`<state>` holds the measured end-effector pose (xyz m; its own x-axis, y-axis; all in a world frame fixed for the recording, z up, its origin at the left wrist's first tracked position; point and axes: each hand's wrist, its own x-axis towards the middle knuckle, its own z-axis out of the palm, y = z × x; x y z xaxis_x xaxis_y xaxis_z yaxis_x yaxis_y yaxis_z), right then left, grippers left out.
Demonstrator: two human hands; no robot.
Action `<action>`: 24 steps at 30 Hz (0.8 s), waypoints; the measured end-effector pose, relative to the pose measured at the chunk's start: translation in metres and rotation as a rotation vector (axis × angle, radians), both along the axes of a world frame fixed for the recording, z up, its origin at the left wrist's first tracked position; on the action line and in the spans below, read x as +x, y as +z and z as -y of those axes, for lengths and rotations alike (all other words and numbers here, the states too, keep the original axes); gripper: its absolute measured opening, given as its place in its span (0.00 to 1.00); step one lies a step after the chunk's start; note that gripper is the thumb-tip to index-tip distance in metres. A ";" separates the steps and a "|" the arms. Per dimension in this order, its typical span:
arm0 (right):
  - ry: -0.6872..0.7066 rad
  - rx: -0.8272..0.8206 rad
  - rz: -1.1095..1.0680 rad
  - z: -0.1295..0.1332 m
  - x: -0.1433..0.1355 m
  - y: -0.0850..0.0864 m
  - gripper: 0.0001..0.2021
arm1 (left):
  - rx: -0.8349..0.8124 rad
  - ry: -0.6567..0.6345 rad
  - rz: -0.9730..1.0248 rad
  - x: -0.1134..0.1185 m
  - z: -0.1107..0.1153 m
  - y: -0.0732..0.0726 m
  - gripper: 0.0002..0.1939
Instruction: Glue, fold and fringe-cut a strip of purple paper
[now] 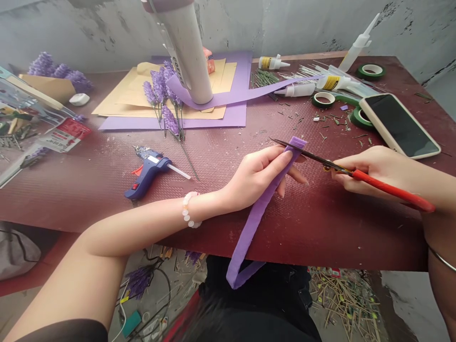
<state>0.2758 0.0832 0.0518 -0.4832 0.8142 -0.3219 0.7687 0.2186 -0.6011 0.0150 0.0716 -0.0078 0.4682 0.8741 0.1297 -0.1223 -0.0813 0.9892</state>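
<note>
A broad dark-red table with a textured top (221, 147) fills the scene, and on its far side lies a flat purple sheet (142, 124) partly covered by a stack of tan paper sheets (121, 92). A tall off-white cylindrical tumbler (192, 52) stands on the stack, a second purple strip (263, 91) running out from around its base to the right. The long, narrow purple strip of soft-looking material (249, 223) is at the near side, between the two hands at its top; from there it hangs down and left past the near table edge, then folds back to the right over dark clothing. The left hand (261, 171) pinches it just below the top end between thumb and fingers, the other fingers loosely spread behind it. The right hand (366, 168), to the right of the strip, is curled about the red-handled scissors with dark blades (342, 168), whose blades reach left across the strip's top, by the left thumb; how far they are parted cannot be told. A black-screened phone in a pale case (401, 126) lies just beyond the right hand. Left of the left hand rests a blue glue gun with a red switch (151, 173), and farthest right sits a small green tape roll (379, 72).
</note>
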 end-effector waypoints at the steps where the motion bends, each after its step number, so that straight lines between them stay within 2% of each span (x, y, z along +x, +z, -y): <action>1: -0.001 -0.001 0.002 0.000 0.000 0.000 0.16 | 0.005 0.003 -0.002 0.000 0.000 0.000 0.27; 6: -0.005 -0.024 -0.008 0.001 -0.001 0.001 0.17 | 0.003 0.008 -0.001 0.000 0.000 0.000 0.29; 11: 0.014 0.002 -0.020 -0.001 0.002 -0.002 0.16 | 0.003 -0.023 0.017 0.000 0.000 0.001 0.24; 16: 0.050 -0.020 -0.043 -0.007 0.005 -0.007 0.19 | -0.018 -0.018 0.005 0.001 0.000 0.001 0.25; 20: 0.014 -0.025 0.004 -0.003 0.003 -0.004 0.17 | -0.009 -0.022 0.023 0.001 0.000 0.001 0.22; 24: -0.012 0.078 0.006 0.001 0.001 -0.004 0.24 | -0.009 -0.026 0.016 0.000 -0.001 0.000 0.21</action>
